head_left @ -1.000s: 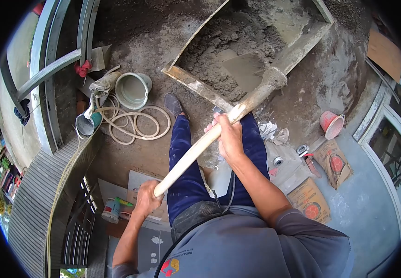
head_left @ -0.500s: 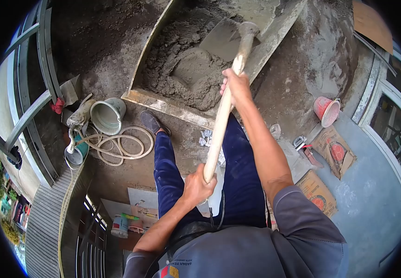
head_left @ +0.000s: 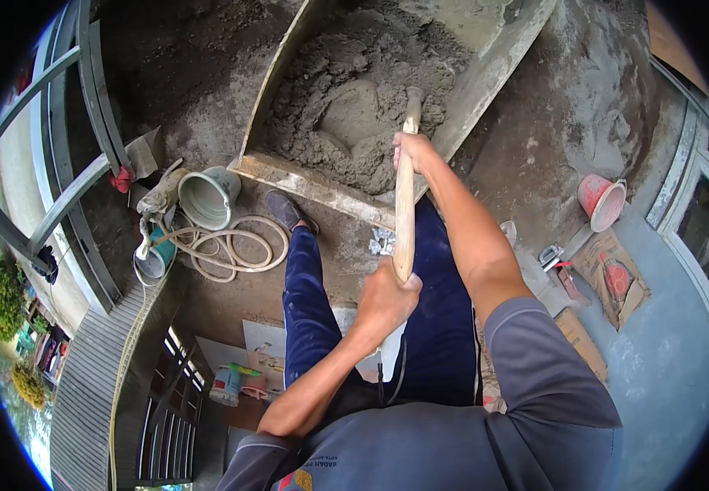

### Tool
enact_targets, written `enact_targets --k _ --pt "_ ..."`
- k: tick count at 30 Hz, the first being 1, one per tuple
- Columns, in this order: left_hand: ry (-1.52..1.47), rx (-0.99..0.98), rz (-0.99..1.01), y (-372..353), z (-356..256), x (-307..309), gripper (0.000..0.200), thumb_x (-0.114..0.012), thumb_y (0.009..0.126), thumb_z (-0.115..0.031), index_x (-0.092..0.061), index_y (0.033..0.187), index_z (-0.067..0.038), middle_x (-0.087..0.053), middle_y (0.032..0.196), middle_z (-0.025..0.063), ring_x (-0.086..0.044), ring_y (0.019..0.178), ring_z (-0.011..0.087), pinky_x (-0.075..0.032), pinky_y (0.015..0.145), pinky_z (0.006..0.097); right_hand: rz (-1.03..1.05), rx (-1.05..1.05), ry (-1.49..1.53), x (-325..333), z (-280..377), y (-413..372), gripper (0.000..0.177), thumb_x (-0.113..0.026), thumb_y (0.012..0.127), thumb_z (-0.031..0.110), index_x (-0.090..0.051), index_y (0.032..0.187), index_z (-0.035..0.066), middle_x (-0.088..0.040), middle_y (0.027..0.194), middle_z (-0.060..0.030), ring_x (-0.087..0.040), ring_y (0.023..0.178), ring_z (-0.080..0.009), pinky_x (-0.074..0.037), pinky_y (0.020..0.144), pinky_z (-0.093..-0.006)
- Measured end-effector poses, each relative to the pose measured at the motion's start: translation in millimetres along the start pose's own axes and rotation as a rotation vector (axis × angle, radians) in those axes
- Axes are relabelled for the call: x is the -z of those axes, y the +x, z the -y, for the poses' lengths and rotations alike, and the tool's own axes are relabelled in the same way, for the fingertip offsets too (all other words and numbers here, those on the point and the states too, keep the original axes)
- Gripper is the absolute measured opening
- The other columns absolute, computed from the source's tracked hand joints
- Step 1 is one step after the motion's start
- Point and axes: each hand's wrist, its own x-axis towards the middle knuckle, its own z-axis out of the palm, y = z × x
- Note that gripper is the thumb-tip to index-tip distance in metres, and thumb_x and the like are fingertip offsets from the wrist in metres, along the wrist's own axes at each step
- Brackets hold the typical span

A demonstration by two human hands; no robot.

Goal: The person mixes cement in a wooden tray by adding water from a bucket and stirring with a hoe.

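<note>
I take the mixing box [head_left: 315, 185] as my reference. It is a plank-sided box lying on the ground, and its near rim is crusted with grey. Inside it I note a heap of wet mortar [head_left: 346, 106] with a smooth hollow in the middle. The wooden handle [head_left: 404, 214] runs from outside the near rim, across it and into the box, where its far end goes down into the mortar. The tool head is hidden there and I cannot tell its shape. The right hand [head_left: 414, 150] is wrapped tight round the handle just above the near rim, fingers curled fully about the shaft. The left hand [head_left: 387, 299] is clenched on the butt end of the handle, well outside the box on its near side. A dark shoe [head_left: 286, 209] stands just beside the near rim. A pale bucket [head_left: 207, 196] sits close to the box's near left corner, with a coiled hose [head_left: 228, 245] beside it. A red bucket [head_left: 602, 201] lies tipped over well to the right of the box.
</note>
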Motion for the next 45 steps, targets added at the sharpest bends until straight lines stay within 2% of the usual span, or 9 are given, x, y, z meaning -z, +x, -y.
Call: enact_targets --k 5,11,14,19,22,26,30,36,45 --pt "0.021 0.093 0.078 -42 -4 37 0.043 -0.066 0.086 -0.02 -0.057 0.113 0.012 -0.068 0.088 0.0378 -0.071 0.091 0.0504 -0.056 0.085 0.0526 0.132 -0.061 0.13 -13 -20 -13 0.014 -0.064 0.087 0.01 -0.055 0.089 0.0 -0.053 0.066 -0.0109 -0.055 0.049 -0.026 -0.054 0.045 -0.0455" --pt "0.141 0.01 0.204 -154 30 120 0.033 -0.069 0.087 -0.018 -0.058 0.109 0.003 -0.068 0.082 0.0302 -0.072 0.083 0.0463 -0.055 0.073 0.0473 -0.027 0.025 0.3 -41 -17 -166 0.015 -0.062 0.091 0.013 -0.053 0.097 0.001 -0.049 0.069 -0.0072 -0.052 0.055 -0.0218 -0.051 0.05 -0.0421" --pt "0.262 -0.031 0.231 -191 112 174 0.03 -0.07 0.083 -0.016 -0.06 0.11 -0.008 -0.071 0.086 0.0242 -0.072 0.083 0.0436 -0.056 0.078 0.0498 -0.092 0.143 0.443 -92 -44 -251 0.014 -0.061 0.09 0.009 -0.051 0.092 0.0 -0.051 0.072 -0.0083 -0.053 0.052 -0.0206 -0.053 0.048 -0.0409" --pt "0.493 -0.17 -0.28 -104 342 191 0.024 -0.074 0.076 -0.01 -0.059 0.095 -0.009 -0.064 0.091 0.0137 -0.061 0.094 0.0384 -0.044 0.084 0.0497 -0.021 0.236 0.587 -185 -126 -232 0.009 -0.062 0.092 0.004 -0.055 0.092 -0.002 -0.056 0.078 -0.0102 -0.059 0.062 -0.0241 -0.057 0.066 -0.0406" --pt "0.426 -0.144 -0.291 -88 372 190 0.025 -0.074 0.077 -0.01 -0.059 0.095 -0.008 -0.064 0.093 0.0138 -0.061 0.096 0.0388 -0.045 0.084 0.0495 -0.015 0.362 0.531 -208 -120 -247 0.008 -0.063 0.091 0.001 -0.056 0.092 -0.002 -0.057 0.077 -0.0102 -0.061 0.064 -0.023 -0.058 0.067 -0.0398" --pt "0.393 -0.271 -0.201 -178 314 209 0.024 -0.074 0.077 -0.01 -0.06 0.096 -0.006 -0.064 0.088 0.0184 -0.062 0.089 0.0415 -0.047 0.079 0.051 0.073 0.413 0.395 -200 -79 -336 0.01 -0.063 0.093 0.007 -0.056 0.093 -0.001 -0.057 0.076 -0.0082 -0.061 0.063 -0.0209 -0.059 0.063 -0.0394" --pt "0.302 -0.1 -0.056 -263 237 210 0.027 -0.074 0.075 -0.01 -0.061 0.098 -0.003 -0.069 0.08 0.0242 -0.069 0.075 0.0456 -0.056 0.072 0.0521 0.107 0.221 0.393 -204 -53 -355 0.017 -0.066 0.091 0.012 -0.055 0.09 0.0 -0.055 0.07 -0.0078 -0.06 0.053 -0.0205 -0.056 0.05 -0.0387" --pt "0.451 -0.042 -0.116 -67 144 115 0.028 -0.071 0.08 -0.014 -0.057 0.099 0.002 -0.07 0.078 0.0269 -0.071 0.075 0.0467 -0.058 0.071 0.0543 -0.063 0.066 0.315 -157 -40 -75 0.019 -0.067 0.089 0.015 -0.058 0.094 -0.001 -0.052 0.068 -0.0066 -0.054 0.051 -0.0199 -0.051 0.046 -0.0404" --pt "0.097 -0.267 0.06 1 48 10 0.036 -0.068 0.087 -0.029 -0.054 0.102 0.001 -0.068 0.075 0.0318 -0.069 0.072 0.0503 -0.055 0.072 0.0574 -0.232 0.428 0.106 3 126 -134 0.019 -0.064 0.09 0.013 -0.053 0.097 -0.001 -0.052 0.069 -0.0054 -0.053 0.05 -0.0165 -0.05 0.043 -0.0354"
